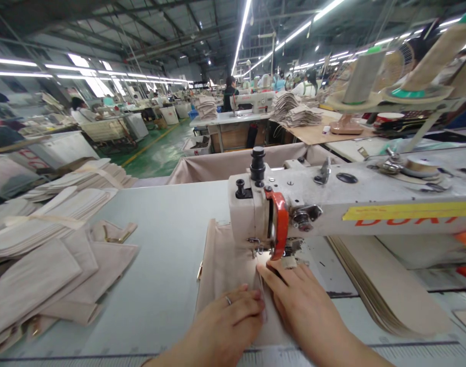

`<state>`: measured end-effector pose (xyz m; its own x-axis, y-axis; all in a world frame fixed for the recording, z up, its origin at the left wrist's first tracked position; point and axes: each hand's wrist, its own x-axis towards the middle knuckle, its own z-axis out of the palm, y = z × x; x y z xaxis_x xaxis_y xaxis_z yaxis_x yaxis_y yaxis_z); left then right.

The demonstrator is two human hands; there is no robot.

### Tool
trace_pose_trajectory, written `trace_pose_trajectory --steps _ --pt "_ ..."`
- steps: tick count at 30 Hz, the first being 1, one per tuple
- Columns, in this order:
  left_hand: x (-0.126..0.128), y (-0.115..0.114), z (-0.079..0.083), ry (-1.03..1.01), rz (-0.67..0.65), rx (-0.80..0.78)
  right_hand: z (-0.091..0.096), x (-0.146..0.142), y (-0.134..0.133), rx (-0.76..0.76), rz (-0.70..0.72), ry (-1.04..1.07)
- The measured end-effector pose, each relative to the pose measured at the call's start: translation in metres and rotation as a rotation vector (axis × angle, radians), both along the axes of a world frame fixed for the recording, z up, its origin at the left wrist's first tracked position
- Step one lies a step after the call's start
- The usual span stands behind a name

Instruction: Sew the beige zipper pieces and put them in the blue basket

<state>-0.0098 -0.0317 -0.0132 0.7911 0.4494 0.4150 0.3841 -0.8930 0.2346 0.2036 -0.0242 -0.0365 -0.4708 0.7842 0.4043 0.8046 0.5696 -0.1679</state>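
Note:
A beige fabric piece (225, 260) lies under the needle area of the white sewing machine (251, 204). My left hand (228, 321), with a ring on one finger, rests on this fabric, its fingers bent and pressed together at a raised edge. My right hand (305, 300) lies on the fabric's right part, fingers stretched forward, the index fingertip close to the lit presser foot (260, 251). An orange guard (279, 224) stands just above the right fingers. At the fabric's left edge a small gold metal fitting (199, 270) sticks out.
Left on the table lie beige fabric pieces (37, 275) and tied bundles of strips (45, 219). A stack of long beige strips (389, 285) sits right, under the machine arm. Thread cones (364, 76) stand behind. A ruler strip (419, 351) runs along the front edge. Other people work farther off.

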Motion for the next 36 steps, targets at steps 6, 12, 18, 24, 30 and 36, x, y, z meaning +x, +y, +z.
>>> trace_pose_trajectory --steps 6,12,18,24,30,36 --pt "-0.001 0.007 0.010 0.132 0.021 -0.133 0.002 0.001 0.000 -0.021 0.030 0.040" --pt "0.002 0.021 0.008 0.186 0.068 -0.132 0.001 0.000 0.000 -0.012 0.021 0.039" --pt "0.007 0.037 0.014 0.192 0.082 -0.081 0.004 0.000 0.000 -0.017 0.028 0.055" --pt "0.009 0.044 0.007 0.145 0.184 -0.107 0.005 -0.001 0.001 -0.026 0.020 0.071" --pt "0.009 0.050 0.004 0.147 0.258 -0.154 0.003 -0.001 0.003 -0.035 0.017 0.081" --pt "0.009 0.061 0.003 0.111 0.303 -0.176 0.005 -0.003 0.003 -0.031 -0.015 0.053"
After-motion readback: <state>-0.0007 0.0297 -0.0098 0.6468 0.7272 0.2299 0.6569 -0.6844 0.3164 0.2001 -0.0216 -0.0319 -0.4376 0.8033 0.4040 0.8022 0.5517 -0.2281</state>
